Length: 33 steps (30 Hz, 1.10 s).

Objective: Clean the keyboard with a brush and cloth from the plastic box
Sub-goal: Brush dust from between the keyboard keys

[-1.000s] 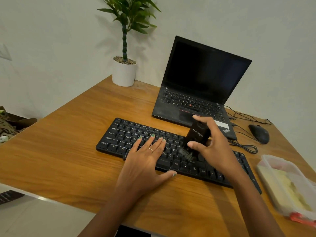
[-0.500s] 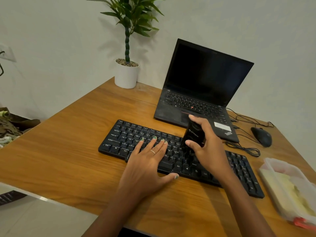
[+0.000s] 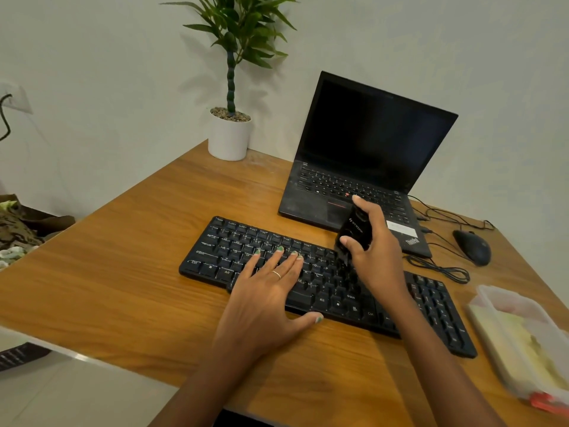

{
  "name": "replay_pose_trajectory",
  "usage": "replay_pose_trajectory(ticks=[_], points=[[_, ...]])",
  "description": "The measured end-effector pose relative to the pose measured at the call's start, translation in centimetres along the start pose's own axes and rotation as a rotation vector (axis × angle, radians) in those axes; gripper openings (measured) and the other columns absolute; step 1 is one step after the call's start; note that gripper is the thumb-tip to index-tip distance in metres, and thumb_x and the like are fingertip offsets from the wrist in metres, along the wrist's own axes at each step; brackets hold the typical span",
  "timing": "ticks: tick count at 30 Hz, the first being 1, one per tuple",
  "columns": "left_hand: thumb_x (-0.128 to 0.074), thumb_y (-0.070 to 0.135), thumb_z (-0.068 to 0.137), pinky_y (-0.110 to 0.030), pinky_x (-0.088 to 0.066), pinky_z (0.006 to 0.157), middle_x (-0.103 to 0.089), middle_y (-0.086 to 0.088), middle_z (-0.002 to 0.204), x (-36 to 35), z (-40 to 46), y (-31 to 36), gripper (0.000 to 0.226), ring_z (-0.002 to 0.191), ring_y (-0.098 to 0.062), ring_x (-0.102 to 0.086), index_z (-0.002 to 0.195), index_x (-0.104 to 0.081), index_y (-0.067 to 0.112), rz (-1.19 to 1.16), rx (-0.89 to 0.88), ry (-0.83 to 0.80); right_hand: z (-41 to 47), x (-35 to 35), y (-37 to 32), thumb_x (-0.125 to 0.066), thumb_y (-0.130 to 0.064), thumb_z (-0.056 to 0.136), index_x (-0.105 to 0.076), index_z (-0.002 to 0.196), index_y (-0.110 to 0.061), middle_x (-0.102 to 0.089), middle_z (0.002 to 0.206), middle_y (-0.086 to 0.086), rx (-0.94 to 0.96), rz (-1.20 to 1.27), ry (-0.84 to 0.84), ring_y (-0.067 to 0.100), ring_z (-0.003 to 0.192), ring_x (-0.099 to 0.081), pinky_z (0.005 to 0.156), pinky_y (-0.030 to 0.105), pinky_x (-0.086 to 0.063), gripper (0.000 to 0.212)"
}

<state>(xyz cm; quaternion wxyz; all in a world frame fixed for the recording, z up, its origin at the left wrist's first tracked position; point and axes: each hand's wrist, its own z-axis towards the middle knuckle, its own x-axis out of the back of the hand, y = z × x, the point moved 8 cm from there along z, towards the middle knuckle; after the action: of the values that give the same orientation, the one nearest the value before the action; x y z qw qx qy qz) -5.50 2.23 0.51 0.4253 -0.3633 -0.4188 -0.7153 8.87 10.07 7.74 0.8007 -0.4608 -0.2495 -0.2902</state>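
The left hand point(image 3: 267, 298) is lying flat with straight fingers on the middle of the black keyboard point(image 3: 323, 280), pressing it down onto the wooden desk point(image 3: 123, 272) and gripping nothing, with its thumb resting at the keyboard's near edge. The keyboard's long axis is running from the left, slightly farther off, toward the right and nearer. Just to the right of that hand, the right hand point(image 3: 374, 251) is curling its fingers and thumb round a black brush point(image 3: 355, 234), holding it upright with the bristle end pointing down at the keys in the middle-right part. The unbrushed number-pad end is likely lying to the right of the brush, so the right hand is the nearer one. The plastic box point(image 3: 520, 340), with what looks like a yellowish cloth inside, is sitting at the far right, just beside the keyboard's end.
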Motion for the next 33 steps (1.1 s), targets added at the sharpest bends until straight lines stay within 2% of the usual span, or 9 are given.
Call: replay_pose_trajectory(ticks=[3,7,15,18,20,23,27,29,33], points=[[-0.030,0.081,0.082,-0.030,0.016,0.112,-0.011,0.010,0.160,0.0,0.0,0.0,0.092,0.147,-0.007,0.001,0.154,-0.010,0.026,-0.005,0.006,0.005,0.1,-0.6,-0.1,-0.066,-0.011,0.084,-0.034,0.136,-0.038,-0.042,0.101,-0.025,-0.002,0.055,-0.034,0.001,0.086,-0.049,0.073,0.025,-0.051,0.067],[-0.031,0.080,0.083,-0.031,0.016,0.112,-0.007,0.011,0.159,0.0,0.0,0.1,0.092,0.146,-0.006,0.003,0.153,-0.006,0.026,-0.006,0.006,-0.002,1.7,0.0,1.0,-0.071,-0.013,0.080,-0.032,0.134,-0.031,-0.044,0.108,-0.011,-0.147,0.065,-0.166,0.009,0.094,-0.049,0.075,0.025,-0.048,0.069],[-0.028,0.081,0.083,-0.031,0.014,0.114,-0.004,0.011,0.160,0.0,0.0,0.0,0.092,0.146,-0.006,0.006,0.154,-0.004,0.027,0.010,0.010,-0.014,2.0,-1.3,0.7,-0.074,-0.018,0.078,-0.030,0.134,-0.027,-0.050,0.117,-0.005,-0.104,0.058,-0.031,0.007,0.099,-0.047,0.081,0.022,-0.041,0.072],[-0.028,0.081,0.083,-0.031,0.016,0.113,-0.002,0.012,0.160,0.0,0.1,0.0,0.092,0.144,-0.003,0.010,0.153,-0.001,0.028,0.008,0.013,-0.031,2.3,-0.7,0.6,-0.076,-0.019,0.076,-0.028,0.129,-0.026,-0.048,0.109,-0.002,-0.166,-0.070,-0.223,0.014,0.092,-0.050,0.071,0.022,-0.044,0.071],[-0.028,0.081,0.083,-0.030,0.016,0.112,-0.004,0.012,0.160,0.0,0.1,0.0,0.092,0.141,-0.001,0.011,0.153,-0.003,0.027,0.003,0.007,-0.023,2.5,-0.6,0.3,-0.077,-0.019,0.075,-0.029,0.127,-0.026,-0.046,0.105,-0.003,-0.175,-0.109,-0.280,0.017,0.091,-0.051,0.073,0.027,-0.046,0.071],[-0.027,0.081,0.082,-0.031,0.015,0.113,-0.007,0.011,0.160,0.0,0.1,0.0,0.093,0.145,-0.004,0.005,0.154,-0.007,0.026,0.013,0.006,-0.009,2.7,-1.3,-0.6,-0.077,-0.018,0.074,-0.029,0.128,-0.026,-0.053,0.112,0.003,-0.125,-0.097,-0.158,0.021,0.103,-0.054,0.088,0.041,-0.050,0.072],[-0.029,0.081,0.083,-0.031,0.015,0.114,-0.005,0.011,0.160,-0.1,0.0,0.0,0.092,0.147,-0.006,0.004,0.154,-0.005,0.026,0.010,0.008,-0.015,2.6,-1.5,-0.7,-0.077,-0.018,0.075,-0.031,0.131,-0.023,-0.054,0.123,0.006,-0.125,-0.105,-0.038,0.023,0.113,-0.052,0.095,0.043,-0.046,0.072],[-0.029,0.080,0.084,-0.031,0.014,0.115,-0.004,0.011,0.160,0.0,0.1,0.0,0.092,0.146,-0.006,0.004,0.154,-0.005,0.026,-0.001,0.010,-0.010,2.8,-1.1,-0.7,-0.077,-0.019,0.075,-0.030,0.127,-0.024,-0.055,0.117,0.006,-0.146,-0.157,-0.137,0.024,0.106,-0.055,0.091,0.044,-0.049,0.070],[-0.028,0.081,0.083,-0.032,0.014,0.114,-0.002,0.013,0.158,-0.2,0.1,-0.1,0.093,0.145,-0.004,0.005,0.154,-0.006,0.026,-0.009,0.013,-0.011,2.1,-1.0,-1.5,-0.079,-0.021,0.073,-0.031,0.120,-0.029,-0.051,0.103,-0.001,-0.157,-0.206,-0.429,0.017,0.087,-0.055,0.071,0.031,-0.052,0.067]])
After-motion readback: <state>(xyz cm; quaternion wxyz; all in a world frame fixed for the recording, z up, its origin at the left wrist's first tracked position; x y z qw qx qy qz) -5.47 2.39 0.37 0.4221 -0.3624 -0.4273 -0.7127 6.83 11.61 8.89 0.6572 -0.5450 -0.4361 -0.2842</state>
